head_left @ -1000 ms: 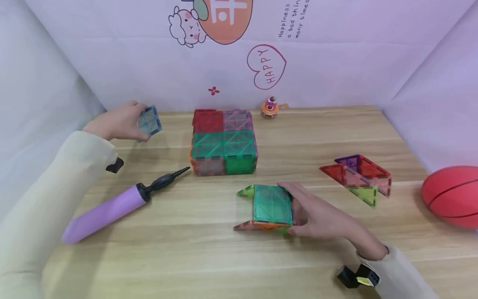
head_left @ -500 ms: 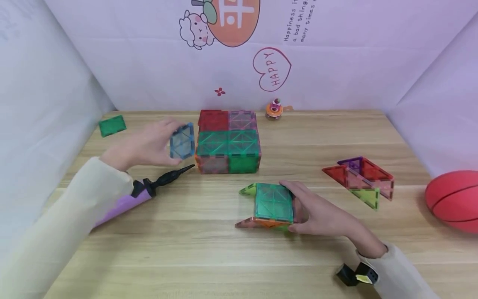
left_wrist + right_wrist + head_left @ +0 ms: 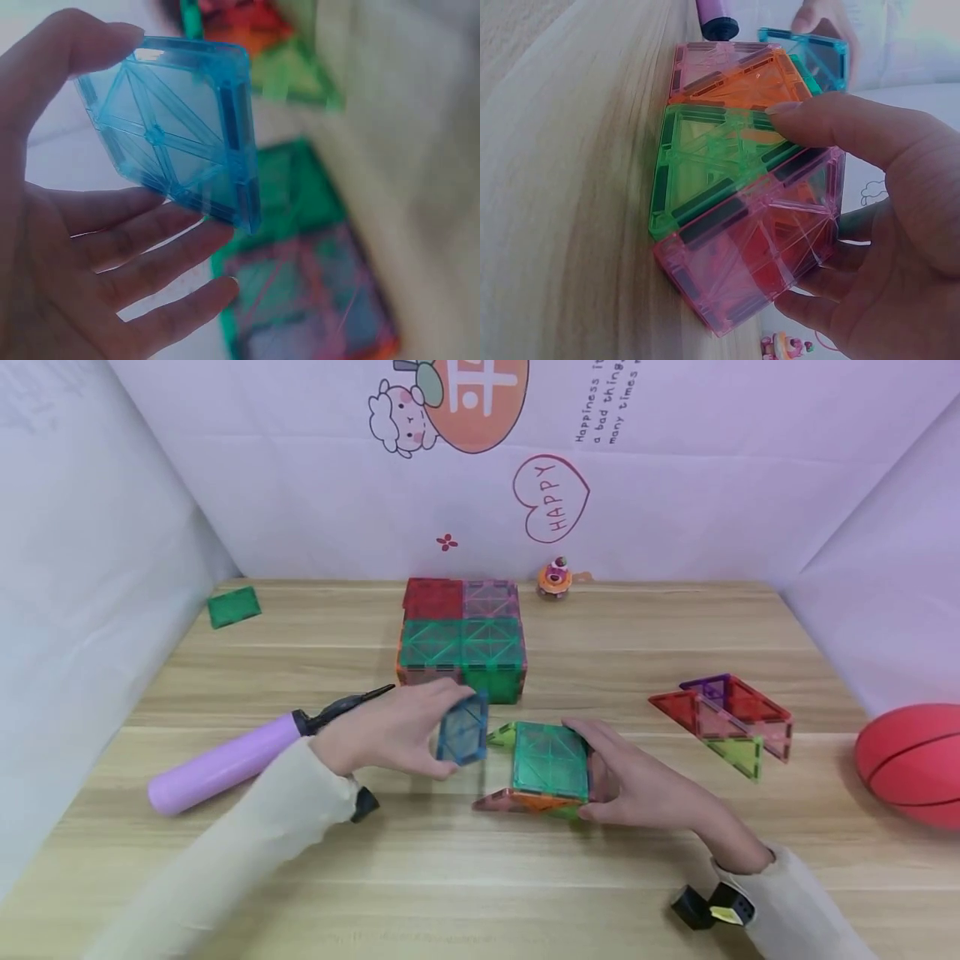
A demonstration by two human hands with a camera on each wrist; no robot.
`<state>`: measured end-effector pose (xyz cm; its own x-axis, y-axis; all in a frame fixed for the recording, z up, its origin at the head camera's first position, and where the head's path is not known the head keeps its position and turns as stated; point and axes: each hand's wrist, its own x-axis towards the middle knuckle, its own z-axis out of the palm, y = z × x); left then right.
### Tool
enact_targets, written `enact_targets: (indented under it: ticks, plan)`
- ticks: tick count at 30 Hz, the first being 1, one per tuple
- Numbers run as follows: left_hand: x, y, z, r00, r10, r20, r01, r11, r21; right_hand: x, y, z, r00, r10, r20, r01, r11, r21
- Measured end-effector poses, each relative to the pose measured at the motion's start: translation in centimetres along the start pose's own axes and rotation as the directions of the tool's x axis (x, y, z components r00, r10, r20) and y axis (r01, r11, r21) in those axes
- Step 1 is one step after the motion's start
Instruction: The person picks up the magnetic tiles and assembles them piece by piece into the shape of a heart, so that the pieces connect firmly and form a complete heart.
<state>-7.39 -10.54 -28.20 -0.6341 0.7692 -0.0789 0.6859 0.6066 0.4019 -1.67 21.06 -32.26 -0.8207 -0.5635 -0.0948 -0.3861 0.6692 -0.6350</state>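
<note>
My left hand (image 3: 397, 727) pinches a clear blue square magnetic tile (image 3: 169, 127) by its edges, thumb on one side and fingers on the other. It hovers just left of a small structure of magnetic tiles (image 3: 551, 760) with a green square on top. Around that structure's right side my right hand (image 3: 637, 781) grips, its thumb on the orange and light green triangles and its fingers behind. A pink tile (image 3: 750, 247) slants at the near end in the right wrist view. Farther back sits a larger tile block (image 3: 462, 643) in red, pink and green, partly covered by my left hand.
A purple hand pump (image 3: 225, 764) with a black nozzle lies left, partly behind the left arm. At right stand joined triangular and square tiles (image 3: 723, 718) beside a red ball (image 3: 911, 764). A green tile (image 3: 234, 607) lies back left; a small figurine (image 3: 555, 578) stands by the back wall.
My left hand has carried the blue tile rightward and nearer, from the far left of the table to beside the small structure. My right hand keeps its hold there.
</note>
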Motion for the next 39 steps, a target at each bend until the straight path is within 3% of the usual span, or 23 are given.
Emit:
enact_targets:
  ticks: [6,11,16,32,39]
  plan:
    - [2.2,0.8,3.6,0.999,0.011,0.051,-0.006,0.995,-0.104,-0.1,0.0,0.0,1.000,-0.006,-0.009,0.006,1.000,-0.001]
    - [2.5,0.7,5.0,0.999,-0.005,0.052,0.013,0.986,-0.166,-0.1,-0.1,0.0,1.000,-0.003,-0.008,0.003,1.000,0.000]
    - [2.3,0.5,5.6,0.998,-0.022,0.055,0.032,0.983,-0.179,-0.1,-0.1,-0.1,1.000,0.000,-0.008,0.000,1.000,-0.004]
    - [2.5,0.2,6.1,0.999,-0.019,-0.042,0.011,0.981,-0.195,0.2,0.0,-0.2,0.999,-0.032,-0.005,0.032,0.999,-0.014]
    - [2.6,0.1,6.3,0.999,-0.050,-0.002,0.047,0.967,-0.252,0.3,-0.2,0.0,0.999,-0.032,-0.034,0.030,0.998,-0.054]
